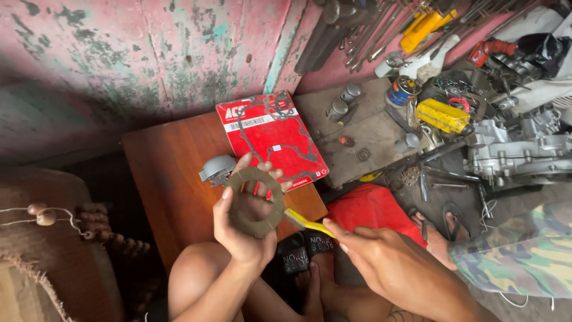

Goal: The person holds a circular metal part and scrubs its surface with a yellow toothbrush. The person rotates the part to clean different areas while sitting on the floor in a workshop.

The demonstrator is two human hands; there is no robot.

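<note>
Left hand (244,229) grips a brown friction ring (256,201) upright, fingers through its hole. Right hand (387,262) holds a yellow brush (307,222), its tip touching the ring's right edge. Red gasket pack (274,137) lies on the wooden board (173,173) behind; engine case (512,149) far right.

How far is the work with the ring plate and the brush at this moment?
Done: the engine case lies open among tools. In hand: the left hand holds up a brown ring plate, and the right hand puts a yellow brush to its edge. Left: the gasket pack on the wooden board is untouched. How clean the plate is cannot be told.
</note>
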